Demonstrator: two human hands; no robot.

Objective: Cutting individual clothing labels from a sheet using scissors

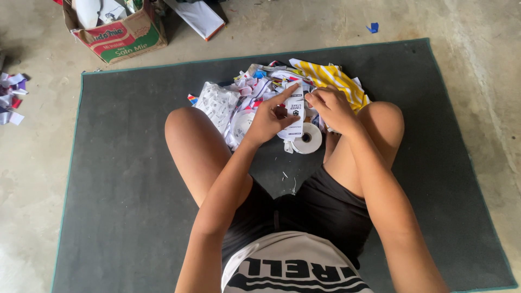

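Labels, white printed paper strips (296, 111), we pinch between our left hand (267, 120) and right hand (332, 107), above a white tape roll (307, 138); a red-green cardboard box (116, 32) sits far left.

White label strip (296, 111), narrow, long, with black print, held near upright just above frame centre. Top end pinched between left hand (267, 120) index finger and thumb; right hand (332, 107) fingers touch its right edge near the top. Lower end hangs down to the white tape roll (309, 138), which lies flat on the grey mat, hole up, just below the strip, centre frame. Strip sits in front of a pile of cut paper labels (255, 92), white with bits of red, blue and pink, spread upper centre between the knees.
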